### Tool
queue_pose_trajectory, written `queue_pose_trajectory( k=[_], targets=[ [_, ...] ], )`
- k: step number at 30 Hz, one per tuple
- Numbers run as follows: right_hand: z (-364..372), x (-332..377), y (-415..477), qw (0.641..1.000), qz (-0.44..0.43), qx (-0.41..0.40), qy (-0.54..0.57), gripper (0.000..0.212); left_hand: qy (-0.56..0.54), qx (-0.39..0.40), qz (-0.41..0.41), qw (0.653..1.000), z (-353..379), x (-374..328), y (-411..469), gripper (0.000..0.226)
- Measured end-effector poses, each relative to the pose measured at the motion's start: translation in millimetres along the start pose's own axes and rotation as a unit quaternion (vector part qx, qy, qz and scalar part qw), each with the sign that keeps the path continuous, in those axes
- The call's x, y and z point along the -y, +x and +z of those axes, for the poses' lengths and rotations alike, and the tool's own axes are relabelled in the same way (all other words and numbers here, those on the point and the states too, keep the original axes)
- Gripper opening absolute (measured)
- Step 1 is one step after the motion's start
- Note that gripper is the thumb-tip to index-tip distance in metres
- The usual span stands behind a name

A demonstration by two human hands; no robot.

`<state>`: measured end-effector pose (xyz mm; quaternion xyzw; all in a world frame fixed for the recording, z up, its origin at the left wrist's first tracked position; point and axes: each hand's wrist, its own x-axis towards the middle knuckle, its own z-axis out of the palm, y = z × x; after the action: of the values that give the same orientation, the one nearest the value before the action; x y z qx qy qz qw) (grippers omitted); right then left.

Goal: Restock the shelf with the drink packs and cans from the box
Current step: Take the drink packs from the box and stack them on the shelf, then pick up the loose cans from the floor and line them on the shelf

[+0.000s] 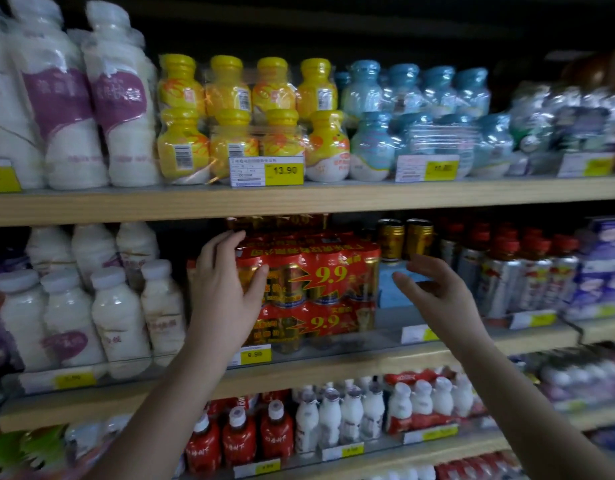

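While left hand [226, 289] clasps the glossy shrink-wrapped pack [320, 278] (red film), right hand [434, 292] hovers splayed.

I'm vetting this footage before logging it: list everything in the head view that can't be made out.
Head view:
The stock box: outside the frame.
The red shrink-wrapped can pack: left end covered by the left hand; grip or mere press unclear.
The yellow price tag under the pale blue bottles: motion-blurred, unreadable.
The lowest red packs: cut by the bottom edge.
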<state>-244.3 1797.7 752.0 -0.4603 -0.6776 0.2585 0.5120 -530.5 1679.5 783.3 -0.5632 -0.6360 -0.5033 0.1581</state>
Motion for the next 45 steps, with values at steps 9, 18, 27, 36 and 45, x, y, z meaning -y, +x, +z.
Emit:
queue_pose_trajectory(
  k=[9, 18, 27, 36, 45],
  targets=[
    [-84.4, 17.0, -121.0, 0.991, 0.029, -0.123, -0.043, 0.043, -0.191, 0.138, 0.147, 0.961, 37.6, -74.5, -40.2, 0.055],
    [-145.8, 33.8, -303.1, 0.948, 0.106, -0.255, -0.161, 0.04, -0.353, 0.298, 0.203, 0.863, 63.8, -148.6, -153.1, 0.057],
    [-196.1, 15.9, -453.2, 0.887, 0.209, -0.342, -0.228, 0.045, -0.395, 0.438, 0.233, 0.773, 81.7, -228.4, -273.4, 0.058],
    [-252.4, -35.0, -534.1, 0.86, 0.274, -0.367, -0.225, 0.052, -0.37, 0.525, 0.239, 0.728, 108.3, -301.4, -373.2, 0.06],
    [-277.1, -92.5, -550.0, 0.853, 0.329, -0.338, -0.224, 0.054, -0.317, 0.587, 0.222, 0.712, 148.4, -306.8, -415.0, 0.063]
  ],
)
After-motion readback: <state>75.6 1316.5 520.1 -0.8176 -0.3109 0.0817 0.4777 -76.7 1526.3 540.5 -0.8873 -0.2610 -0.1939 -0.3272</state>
